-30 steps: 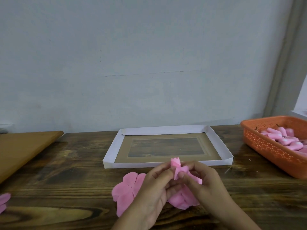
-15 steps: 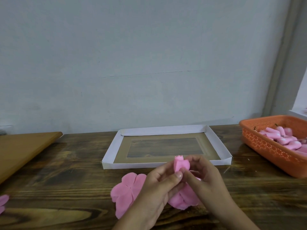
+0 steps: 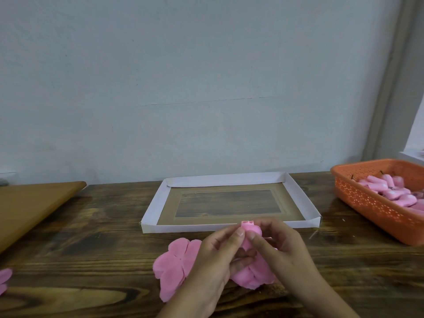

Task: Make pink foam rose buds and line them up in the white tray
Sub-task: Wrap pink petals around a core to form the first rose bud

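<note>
Here the left hand (image 3: 215, 255) and the right hand (image 3: 278, 251) both pinch one pink foam rose bud (image 3: 250, 230) between curled fingers, just at 6 o'clock of the white tray (image 3: 298, 191). Flat pink foam petals (image 3: 176, 262) lie on the wooden surface (image 3: 91, 237) at 8 o'clock of the hands.

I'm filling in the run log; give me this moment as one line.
left hand + right hand: pinch pink bud | white tray: no buds | flat petals: on table
</note>
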The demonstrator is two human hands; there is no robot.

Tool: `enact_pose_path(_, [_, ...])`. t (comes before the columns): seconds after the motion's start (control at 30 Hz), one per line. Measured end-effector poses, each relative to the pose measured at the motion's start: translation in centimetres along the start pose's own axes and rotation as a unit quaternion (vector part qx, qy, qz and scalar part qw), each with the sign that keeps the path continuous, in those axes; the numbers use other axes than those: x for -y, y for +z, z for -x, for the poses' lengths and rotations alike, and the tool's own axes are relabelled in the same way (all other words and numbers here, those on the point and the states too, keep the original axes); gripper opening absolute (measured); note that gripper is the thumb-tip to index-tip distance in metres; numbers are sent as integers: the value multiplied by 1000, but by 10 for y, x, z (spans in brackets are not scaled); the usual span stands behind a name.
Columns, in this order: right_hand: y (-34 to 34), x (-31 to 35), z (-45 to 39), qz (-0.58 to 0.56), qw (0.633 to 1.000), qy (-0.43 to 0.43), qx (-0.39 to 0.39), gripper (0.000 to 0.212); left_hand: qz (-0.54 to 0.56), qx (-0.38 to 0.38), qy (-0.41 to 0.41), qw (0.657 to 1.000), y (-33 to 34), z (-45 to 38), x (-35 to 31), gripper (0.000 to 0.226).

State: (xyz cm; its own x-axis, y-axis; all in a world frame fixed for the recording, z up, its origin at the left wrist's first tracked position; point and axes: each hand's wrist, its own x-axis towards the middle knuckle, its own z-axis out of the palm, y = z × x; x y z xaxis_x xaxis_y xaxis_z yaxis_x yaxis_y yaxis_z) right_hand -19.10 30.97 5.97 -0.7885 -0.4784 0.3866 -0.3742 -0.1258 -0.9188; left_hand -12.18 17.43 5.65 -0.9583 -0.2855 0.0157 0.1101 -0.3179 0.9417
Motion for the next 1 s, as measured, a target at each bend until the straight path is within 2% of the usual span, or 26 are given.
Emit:
enact_pose_path(0.53, [-4,-1,-4,-39,999,6,-2,26,-24,-18,36,999,0,-1,3,22])
enact_pose_path(0.7, [-3,3,-3,-24,999,-6,-24,27,-141,-13,111,984,1,4,0,23])
enact_pose_path(0.83, [-1,7,-2,-4,998,-15,-57,27,-257,-20,168,951,-1,4,0,25])
enact_pose_path(1.0, [-3,5,-3,-17,999,-10,-50,26,-272,-23,183,944,2,6,-1,25])
